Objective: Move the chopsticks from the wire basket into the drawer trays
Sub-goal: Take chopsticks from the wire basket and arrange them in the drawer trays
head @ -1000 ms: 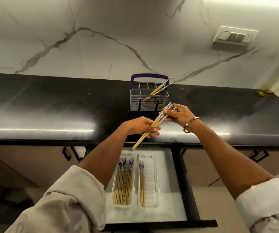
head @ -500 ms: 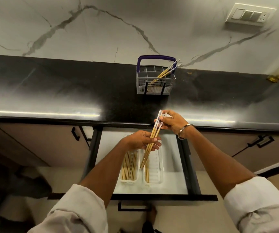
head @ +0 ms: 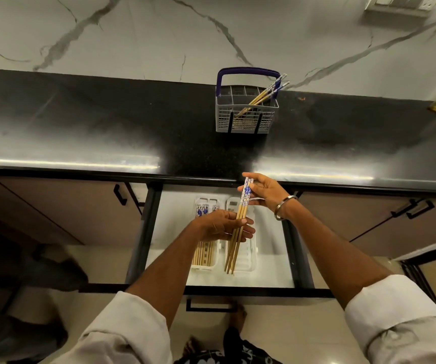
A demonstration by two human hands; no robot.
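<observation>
A small bundle of wooden chopsticks (head: 240, 219) with blue-and-white patterned tops hangs over the open drawer. My right hand (head: 265, 191) pinches the patterned top ends, and my left hand (head: 223, 227) grips the shafts lower down. The tips point down over the right white tray (head: 249, 258). The left tray (head: 203, 266) holds several chopsticks, partly hidden by my left hand. On the black counter stands the grey wire basket (head: 245, 119) with a blue handle, and two or three chopsticks (head: 260, 97) lean in it.
The drawer's white floor (head: 269, 243) lies between black side rails below the counter edge (head: 80, 174). Closed cabinet doors with black handles flank it. A marble wall with a switch plate (head: 400, 3) rises behind the counter. My foot shows on the floor below.
Both hands brought the held chopsticks down from above the counter to over the drawer, turning them nearly in line with the right tray. The view tilted downward.
</observation>
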